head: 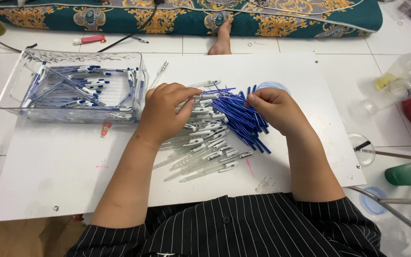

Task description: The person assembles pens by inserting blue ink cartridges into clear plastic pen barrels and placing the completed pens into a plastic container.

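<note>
Seen from the head camera, a person in a black pinstriped shirt sits at a white board [48,181] laid on a tiled floor, both hands working over a heap of pen parts. The left hand [160,112] is curled, fingertips pinching a clear pen barrel [204,96] at the top of a pile of clear barrels with white clips [200,147], fanned out near the body for easy reach. The right hand [277,109] is closed lightly on a blue ink refill [250,93] drawn from the bundle of blue refills [243,123] lying just beside the barrels. The two hands nearly meet, barrel mouth toward refill tip. To the left, a clear plastic tray [10,90] holds assembled pens [79,88], apart from the loose parts. A bare foot [222,35] rests beyond the board, against a patterned mattress [191,16].
</note>
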